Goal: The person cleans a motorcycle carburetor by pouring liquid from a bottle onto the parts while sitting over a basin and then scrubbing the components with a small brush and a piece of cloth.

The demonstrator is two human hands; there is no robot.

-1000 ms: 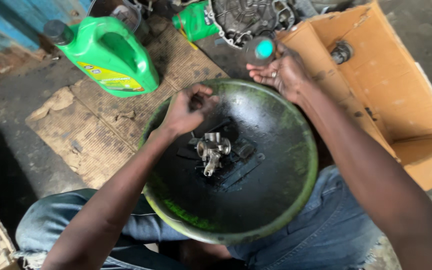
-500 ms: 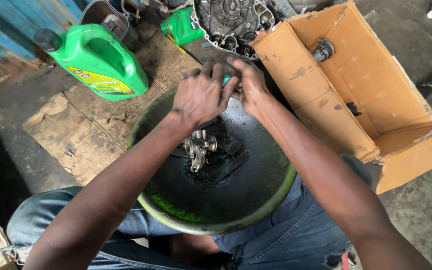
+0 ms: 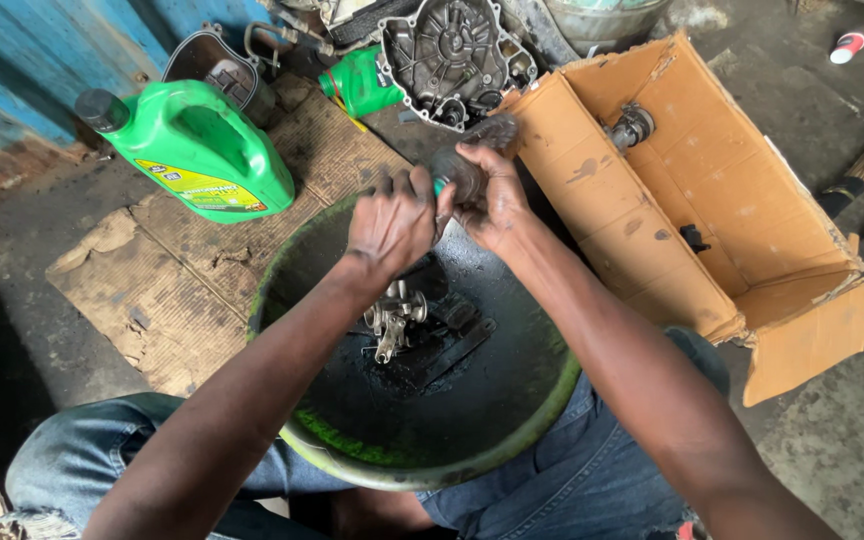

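Both hands meet over the far rim of the basin. Right hand has its grip closed around a small dark, blurred part with a bit of teal showing at its near end; what the part is cannot be told. Left hand is curled, knuckles up, fingers touching the same part from the left side; whether its grip is closed on it cannot be told. Below the hands, the basin is round, green-rimmed, black and oily inside, sitting between the person's jeans-clad knees. In its middle lies a small metal assembly with pale cylinders, beside flat dark pieces. Right of the hands an open cardboard box lies on its side, its near flap just beside the right hand; a metal fitting sits at its far end. Beyond the hands rests a grey engine cover, with a small green bottle touching its left edge. Far left, a green jug with black cap stands on worn cardboard sheets spread on the concrete floor.
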